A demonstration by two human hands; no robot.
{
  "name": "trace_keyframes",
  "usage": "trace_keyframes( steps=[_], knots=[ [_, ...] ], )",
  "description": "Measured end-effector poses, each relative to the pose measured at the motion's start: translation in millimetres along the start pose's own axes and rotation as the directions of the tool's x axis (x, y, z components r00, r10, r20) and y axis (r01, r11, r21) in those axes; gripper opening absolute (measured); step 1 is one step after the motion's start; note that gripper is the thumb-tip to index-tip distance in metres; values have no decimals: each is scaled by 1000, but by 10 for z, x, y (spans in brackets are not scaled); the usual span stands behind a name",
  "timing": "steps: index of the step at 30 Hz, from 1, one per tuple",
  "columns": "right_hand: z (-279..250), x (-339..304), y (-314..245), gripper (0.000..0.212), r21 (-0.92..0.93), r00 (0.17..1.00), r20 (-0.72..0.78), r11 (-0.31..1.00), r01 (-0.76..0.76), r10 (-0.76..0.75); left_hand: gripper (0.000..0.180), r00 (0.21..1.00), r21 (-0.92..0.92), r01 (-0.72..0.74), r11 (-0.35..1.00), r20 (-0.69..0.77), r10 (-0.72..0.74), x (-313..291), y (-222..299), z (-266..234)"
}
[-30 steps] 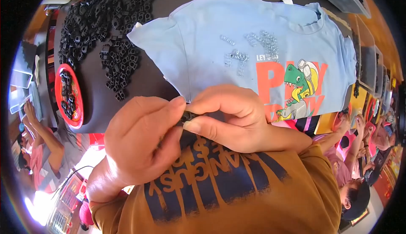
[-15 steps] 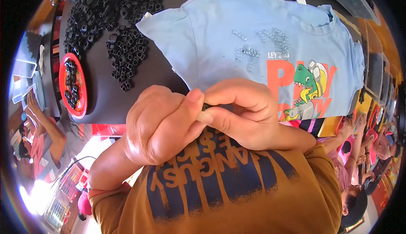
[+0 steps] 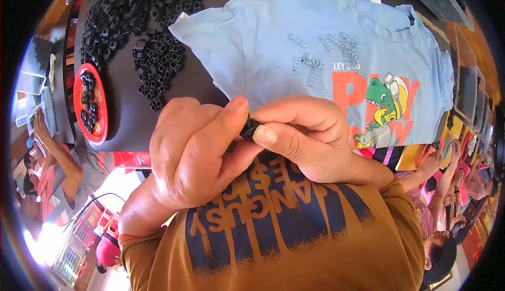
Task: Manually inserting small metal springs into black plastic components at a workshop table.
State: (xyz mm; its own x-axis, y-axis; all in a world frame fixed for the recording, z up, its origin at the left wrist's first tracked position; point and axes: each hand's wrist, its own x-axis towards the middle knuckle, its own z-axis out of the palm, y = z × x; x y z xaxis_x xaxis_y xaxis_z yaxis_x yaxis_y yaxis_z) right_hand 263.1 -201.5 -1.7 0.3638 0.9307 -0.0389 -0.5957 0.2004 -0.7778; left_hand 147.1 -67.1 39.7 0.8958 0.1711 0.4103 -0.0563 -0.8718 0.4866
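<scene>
A small black plastic part sits between the fingertips of both my hands, mostly covered by them. My left hand closes on its left side, thumb raised and index finger curled. On the other side, my right hand pinches it between thumb and forefinger. Just beyond my hands lies a light blue T-shirt with a dinosaur print, spread on the dark table. Several small metal springs rest on the cloth in loose clusters.
A large heap of black plastic clips covers the far left of the table. An oval red plate at the left edge holds several black pieces. Clear plastic bins stand at the right. Other people sit at both sides.
My fingers have shifted slightly and parted a little, so more of the black part shows. My left thumb has moved up and away from the right thumb.
</scene>
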Motion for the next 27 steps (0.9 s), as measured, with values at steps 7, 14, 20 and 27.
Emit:
trace_keyframes(
  steps=[7, 14, 20, 27],
  knots=[
    [-84, 57, -6, 14, -40, 998, 48, 998, 43, -42, 34, 980, 94, -107, 990, -161, 121, -67, -99, 232],
    [-45, 16, -59, 15, -36, 999, 10, 999, 40, -40, 32, 988, 113, -124, 986, -80, 133, 68, -33, 61],
    [-105, -16, -67, 25, -125, 993, 113, 992, 31, -17, 42, 991, -210, 115, 971, -36, -125, 402, -152, -200],
    [-103, -91, -52, 26, -48, 995, 100, 999, 5, 0, 27, 926, -151, 199, 968, -295, -237, 1628, -591, -132]
  ],
)
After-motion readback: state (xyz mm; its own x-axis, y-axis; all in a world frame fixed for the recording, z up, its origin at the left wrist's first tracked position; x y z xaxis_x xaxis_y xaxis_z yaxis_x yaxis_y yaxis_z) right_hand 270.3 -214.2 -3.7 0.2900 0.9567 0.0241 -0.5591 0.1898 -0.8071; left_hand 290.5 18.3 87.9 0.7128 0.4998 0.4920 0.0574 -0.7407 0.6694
